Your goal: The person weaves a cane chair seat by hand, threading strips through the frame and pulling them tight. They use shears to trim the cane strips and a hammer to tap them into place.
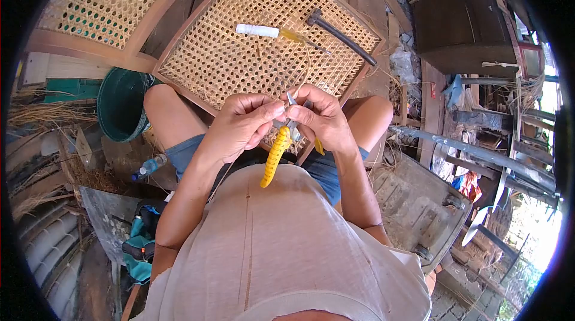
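Both hands meet over the near edge of a wooden frame with woven cane (209,63). My right hand (323,118) is closed around the head of yellow-handled pliers (275,156), whose metal jaws point up and away from me. The handles hang apart below, toward my shirt. My left hand (242,124) is pinched at the fingertips beside the jaws; what sits between them is too small to make out. A thin cane strand (308,68) rises from the fingers over the weave. On the cane lie a hammer (341,36) and a white-and-amber-handled pointed tool (257,31).
Another caned frame (102,3) is at upper left. A green bucket (123,105) stands beside my left knee, with a plastic bottle (151,166) below it. A dark cabinet (464,27) and piled scrap are at the right. A teal-and-black bag (141,243) lies lower left.
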Tool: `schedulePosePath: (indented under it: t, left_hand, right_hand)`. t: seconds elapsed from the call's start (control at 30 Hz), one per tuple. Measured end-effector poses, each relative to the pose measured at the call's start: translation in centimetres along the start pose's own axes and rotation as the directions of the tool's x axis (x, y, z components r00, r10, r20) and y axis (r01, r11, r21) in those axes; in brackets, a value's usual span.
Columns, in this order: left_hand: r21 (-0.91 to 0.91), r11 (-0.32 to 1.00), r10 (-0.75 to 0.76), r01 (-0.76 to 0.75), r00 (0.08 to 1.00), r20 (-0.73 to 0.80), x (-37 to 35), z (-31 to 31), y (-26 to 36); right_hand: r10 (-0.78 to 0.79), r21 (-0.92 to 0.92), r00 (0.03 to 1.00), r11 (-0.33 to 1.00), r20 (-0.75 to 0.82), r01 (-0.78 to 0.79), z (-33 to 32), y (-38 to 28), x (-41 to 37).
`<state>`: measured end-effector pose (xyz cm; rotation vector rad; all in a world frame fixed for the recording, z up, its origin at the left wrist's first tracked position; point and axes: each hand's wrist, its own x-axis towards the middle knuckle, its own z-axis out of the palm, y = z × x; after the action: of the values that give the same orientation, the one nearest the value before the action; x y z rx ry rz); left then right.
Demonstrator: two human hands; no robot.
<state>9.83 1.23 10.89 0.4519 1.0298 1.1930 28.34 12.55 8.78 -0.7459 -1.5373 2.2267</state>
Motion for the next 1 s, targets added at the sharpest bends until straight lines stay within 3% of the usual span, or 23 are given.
schedulePosePath:
  t: [0.1, 0.13, 0.23, 0.27, 0.33, 0.43, 0.57, 0.63, 0.77, 0.83, 0.87, 0.9, 0.97, 1.0]
  left_hand:
    - [-0.046, 0.997, -0.057, 0.058, 0.998, 0.024, -0.6, -0.2, 0.0]
    - [-0.022, 0.998, -0.052, 0.052, 0.999, 0.017, -0.8, -0.1, 0.0]
    - [0.044, 0.999, 0.004, -0.004, 1.000, 0.000, -1.0, -0.4, 0.2]
    - [0.046, 0.999, 0.005, -0.005, 1.000, -0.006, -1.0, -0.2, 0.3]
    - [0.257, 0.965, 0.088, -0.057, 0.990, -0.111, -0.5, 0.5, 0.4]
    - [0.331, 0.942, 0.073, -0.049, 0.996, -0.060, -0.2, -0.3, 0.0]
    - [0.320, 0.947, 0.062, -0.025, 0.992, -0.106, -1.7, -1.8, -0.3]
    - [0.387, 0.922, 0.007, 0.031, 0.995, -0.096, -2.5, -3.4, -0.6]
    - [0.351, 0.936, 0.036, 0.011, 0.992, -0.125, -2.7, -2.8, -0.5]
    - [0.323, 0.946, 0.028, 0.018, 0.990, -0.136, -2.4, -2.0, -0.3]
    - [0.302, 0.953, 0.013, 0.030, 0.990, -0.137, -2.3, -1.8, -0.3]
    - [0.300, 0.953, 0.013, 0.029, 0.990, -0.137, -2.2, -1.8, -0.5]
    - [0.187, 0.978, 0.088, -0.087, 0.996, 0.007, -1.9, -1.8, -1.2]
    - [0.136, 0.990, 0.045, -0.045, 0.999, 0.002, -2.1, -1.6, -0.9]
  right_hand:
    - [-0.022, 0.108, 0.998, 0.994, -0.055, 0.027, -0.3, -0.5, -0.2]
    - [-0.080, 0.124, 0.984, 0.987, -0.156, 0.100, -0.5, -0.7, 0.0]
    - [-0.189, 0.140, 0.976, 0.969, -0.112, 0.204, -2.7, -1.6, 0.6]
    - [-0.189, 0.144, 0.976, 0.968, -0.107, 0.204, -2.2, -1.8, 0.6]
    - [-0.035, 0.100, 0.995, 0.994, -0.098, 0.044, -0.5, -2.2, 0.1]
    - [-0.014, -0.027, 0.999, 1.000, -0.031, 0.013, 0.4, -0.7, -0.1]
    - [-0.162, 0.003, 0.957, 0.986, -0.239, 0.168, -2.0, -1.0, 0.7]
    - [-0.155, 0.051, 0.952, 0.983, -0.264, 0.174, -2.7, -1.2, 0.6]
    - [-0.098, 0.030, 0.982, 0.994, -0.159, 0.104, -2.1, -1.4, 0.5]
    - [0.009, -0.087, 0.999, 0.996, -0.050, -0.013, -0.3, -0.9, 0.1]
    - [-0.032, -0.083, 0.999, 0.996, 0.031, 0.035, 0.7, -0.2, 0.0]
    - [-0.074, -0.074, 0.991, 0.994, 0.108, 0.082, 1.8, 0.4, 0.0]
    - [-0.032, 0.207, 0.982, 0.978, 0.187, -0.008, 2.7, 0.7, 0.0]
    - [-0.085, 0.114, 0.984, 0.991, 0.159, 0.067, 2.8, 0.5, -0.1]
